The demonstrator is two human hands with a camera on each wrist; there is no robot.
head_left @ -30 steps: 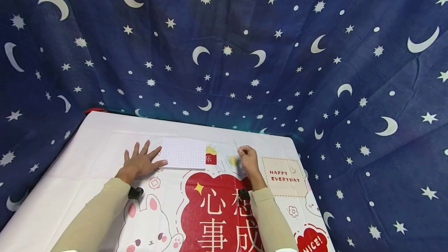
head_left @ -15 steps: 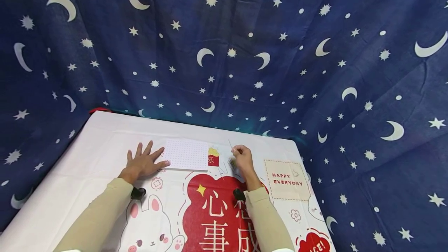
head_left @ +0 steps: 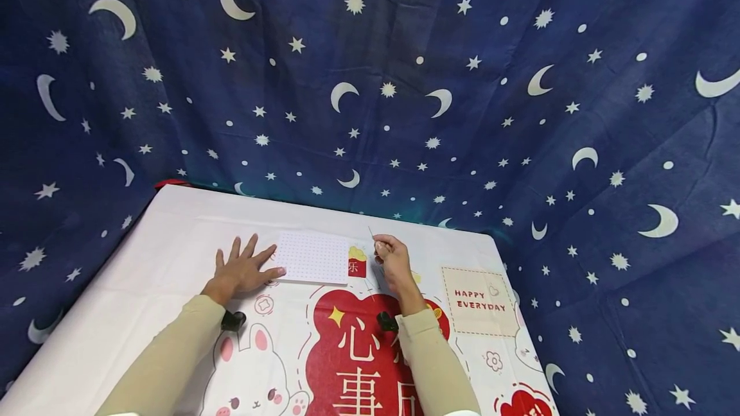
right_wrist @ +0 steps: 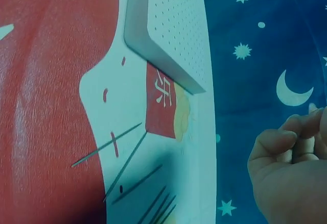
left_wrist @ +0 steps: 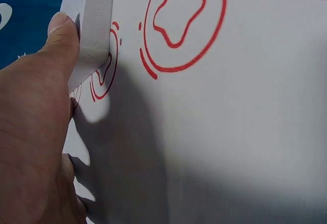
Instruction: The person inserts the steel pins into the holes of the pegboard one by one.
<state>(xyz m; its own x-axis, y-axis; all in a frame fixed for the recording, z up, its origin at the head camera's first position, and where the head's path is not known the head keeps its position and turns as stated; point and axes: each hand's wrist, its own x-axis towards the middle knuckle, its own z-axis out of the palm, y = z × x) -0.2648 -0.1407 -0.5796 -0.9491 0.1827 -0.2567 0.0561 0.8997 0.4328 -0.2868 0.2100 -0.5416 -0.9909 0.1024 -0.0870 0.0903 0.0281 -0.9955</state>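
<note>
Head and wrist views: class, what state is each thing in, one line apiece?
White block: lying flat, holes facing up.
Held stick: pinched, raised.
Loose sticks: lying scattered.
Left hand: fingers spread, thumb touching the block.
Right hand: curled, pinching one stick.
Cloth: spread out.
Curtain: hanging.

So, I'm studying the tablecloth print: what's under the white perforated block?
The white perforated block lies on the printed tablecloth; a red-and-yellow print meets one edge. Anything else underneath is covered.
</note>
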